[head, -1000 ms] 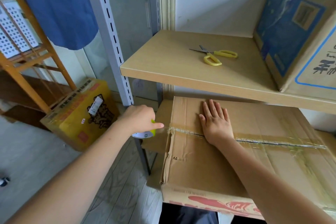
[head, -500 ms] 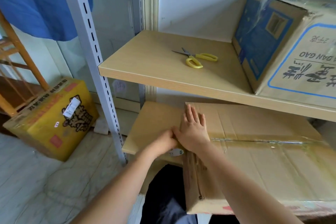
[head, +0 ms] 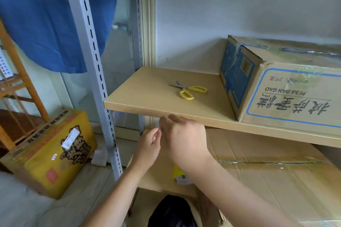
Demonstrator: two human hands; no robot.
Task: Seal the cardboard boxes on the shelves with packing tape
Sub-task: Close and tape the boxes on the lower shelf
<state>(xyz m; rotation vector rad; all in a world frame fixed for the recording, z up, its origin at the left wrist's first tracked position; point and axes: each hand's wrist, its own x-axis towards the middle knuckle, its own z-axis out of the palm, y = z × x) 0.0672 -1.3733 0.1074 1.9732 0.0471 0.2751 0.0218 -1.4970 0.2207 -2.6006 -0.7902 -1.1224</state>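
Nearest the camera, a yellow-and-white tape roll (head: pixel 180 176) is lying on the lower shelf (head: pixel 156 180), peeking out just under the right forearm. Above it, the two hands are meeting in front of the upper shelf's edge. The left hand (head: pixel 148 146) is curling its fingers as if pinching something thin, possibly a strip of clear tape, though nothing is showing plainly between the fingertips, so what it is gripping is impossible to tell. The right hand (head: pixel 184 140) is blurring with motion, its fingers reaching toward the left; whether it is holding anything is also unclear.

To the right of both hands, the plain cardboard box (head: pixel 267 167) is sitting on the lower shelf, its taped centre seam running left to right, away from the hands. The right hand is the nearer one to that seam.

Farther back, on the upper shelf (head: pixel 147 94), the yellow-handled scissors (head: pixel 189 90) are lying up and slightly right of the hands, blades pointing left; probably the cut is coming next. Beside them a printed box (head: pixel 287 86) is standing.

Counting: three boxes including the yellow box (head: pixel 49 155) on the floor, one pair of scissors, one roll
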